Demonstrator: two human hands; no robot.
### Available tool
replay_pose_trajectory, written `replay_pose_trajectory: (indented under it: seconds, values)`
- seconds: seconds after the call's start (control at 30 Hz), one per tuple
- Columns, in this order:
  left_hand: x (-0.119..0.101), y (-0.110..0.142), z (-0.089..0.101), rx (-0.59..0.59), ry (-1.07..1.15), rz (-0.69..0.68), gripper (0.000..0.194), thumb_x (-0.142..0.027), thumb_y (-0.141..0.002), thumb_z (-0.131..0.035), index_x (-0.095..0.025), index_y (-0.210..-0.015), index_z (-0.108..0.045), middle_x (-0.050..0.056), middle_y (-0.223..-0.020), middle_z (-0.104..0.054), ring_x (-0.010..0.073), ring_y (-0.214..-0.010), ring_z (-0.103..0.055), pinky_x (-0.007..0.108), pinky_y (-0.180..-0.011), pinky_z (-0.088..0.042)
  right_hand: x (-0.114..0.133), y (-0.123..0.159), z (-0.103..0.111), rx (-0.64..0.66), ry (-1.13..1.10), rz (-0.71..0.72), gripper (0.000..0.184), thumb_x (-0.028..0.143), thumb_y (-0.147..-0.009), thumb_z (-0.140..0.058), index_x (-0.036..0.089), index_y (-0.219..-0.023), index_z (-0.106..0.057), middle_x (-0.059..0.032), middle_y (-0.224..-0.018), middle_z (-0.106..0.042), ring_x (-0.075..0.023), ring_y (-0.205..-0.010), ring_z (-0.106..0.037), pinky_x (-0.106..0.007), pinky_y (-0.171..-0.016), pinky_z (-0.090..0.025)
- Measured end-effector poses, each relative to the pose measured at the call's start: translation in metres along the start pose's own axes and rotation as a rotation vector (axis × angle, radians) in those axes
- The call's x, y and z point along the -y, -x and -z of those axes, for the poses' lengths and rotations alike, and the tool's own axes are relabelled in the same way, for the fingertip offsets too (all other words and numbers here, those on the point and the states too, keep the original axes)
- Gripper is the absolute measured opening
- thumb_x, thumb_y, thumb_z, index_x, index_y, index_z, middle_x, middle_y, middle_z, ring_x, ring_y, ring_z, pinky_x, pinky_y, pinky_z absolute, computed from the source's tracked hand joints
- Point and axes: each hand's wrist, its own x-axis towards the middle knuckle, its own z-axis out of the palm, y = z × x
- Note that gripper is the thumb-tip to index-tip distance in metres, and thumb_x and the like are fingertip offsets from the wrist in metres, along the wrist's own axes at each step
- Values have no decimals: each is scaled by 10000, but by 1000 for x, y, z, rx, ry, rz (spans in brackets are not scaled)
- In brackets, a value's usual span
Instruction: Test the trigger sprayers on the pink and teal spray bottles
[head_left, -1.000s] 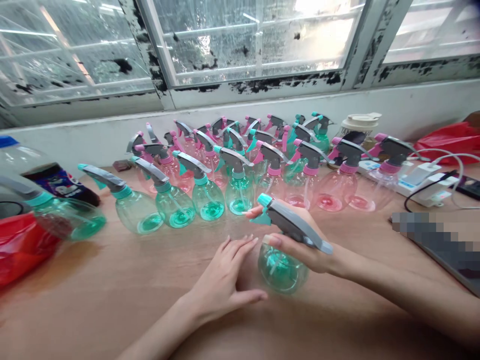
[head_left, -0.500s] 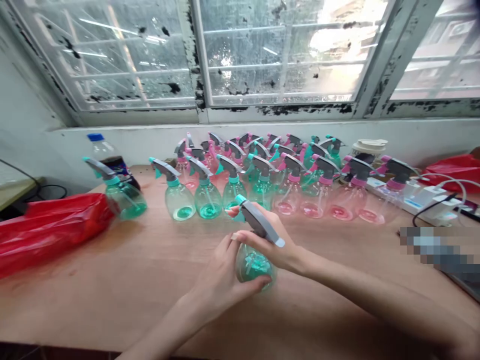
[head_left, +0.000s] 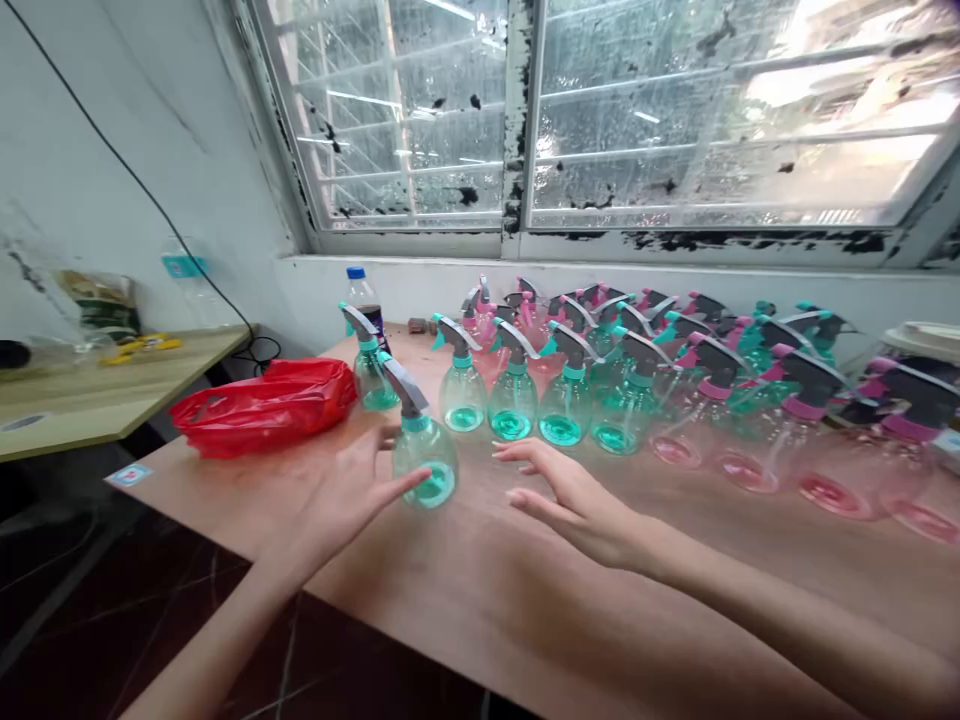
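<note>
A teal spray bottle (head_left: 425, 457) with a grey trigger head stands upright on the wooden table (head_left: 480, 570), left of the front row. My left hand (head_left: 341, 490) is beside it on the left, fingers stretched, thumb and forefinger loosely on either side of the bottle's body. My right hand (head_left: 574, 492) hovers palm down to the bottle's right, fingers spread, holding nothing and clear of the bottle. Just behind both hands stands a row of teal spray bottles (head_left: 514, 405).
Several pink spray bottles (head_left: 750, 440) and more teal ones fill the table back to the window sill. A red plastic bag (head_left: 262, 405) lies at the left end, with a blue-capped cola bottle (head_left: 363, 295) behind it. A lower side table (head_left: 90, 400) stands farther left.
The view has swung left. The bottle, held by both hands before, now stands on the table farther left; my right hand has let go and both hands have opened.
</note>
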Motion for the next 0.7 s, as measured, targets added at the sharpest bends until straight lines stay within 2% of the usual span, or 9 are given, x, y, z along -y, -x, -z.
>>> replay_pose_trajectory:
  seconds: [0.07, 0.13, 0.2, 0.27, 0.43, 0.7]
  values:
    - [11, -13, 3, -60, -112, 80, 594, -576, -820, -657, -181, -1251, -549, 116, -1208, -646, 325, -1133, -614, 435, -982, -463, -3, 6, -5, 27, -6, -50, 398, 495, -965, -479, 195, -1224, -523, -147, -1322, -563, -260, -1192, -564, -500, -1004, -469]
    - [21, -26, 3, -103, -222, 154, 645, -556, -825, -666, -137, -1299, -539, 155, -1211, -627, 339, -1147, -603, 430, -983, -457, -7, 16, -12, 55, 0, -41, 380, 503, -968, -464, 197, -1181, -536, -151, -1306, -571, -261, -1177, -576, -494, -997, -476]
    - [28, -39, 1, -114, -266, 176, 650, -546, -832, -673, -141, -1322, -535, 159, -1204, -620, 348, -1158, -594, 436, -982, -453, -12, 31, -19, 98, 25, -1, 356, 506, -964, -467, 204, -1129, -560, -146, -1260, -596, -267, -1191, -578, -480, -1004, -477]
    - [31, -51, -1, -112, -290, 177, 635, -521, -842, -685, -156, -1335, -524, 145, -1196, -632, 332, -1134, -615, 409, -955, -473, -17, 46, -25, 143, 37, -38, 322, 480, -972, -467, 213, -1115, -578, -129, -1233, -616, -256, -1178, -596, -459, -1006, -486]
    - [27, -74, -4, -113, -370, 166, 564, -444, -902, -662, -152, -1350, -485, 137, -1253, -645, 301, -1128, -632, 354, -909, -490, -27, 74, -25, 141, 75, -60, 225, 397, -981, -477, 220, -1072, -583, -111, -1208, -654, -244, -1169, -610, -432, -1002, -505]
    - [18, -102, -4, -102, -548, 192, 526, -428, -894, -671, -139, -1321, -568, 175, -1215, -628, 370, -1127, -606, 415, -917, -470, -29, 80, -15, 174, 196, 0, 175, 334, -979, -493, 209, -1052, -592, -92, -1187, -680, -209, -1202, -608, -409, -1106, -437]
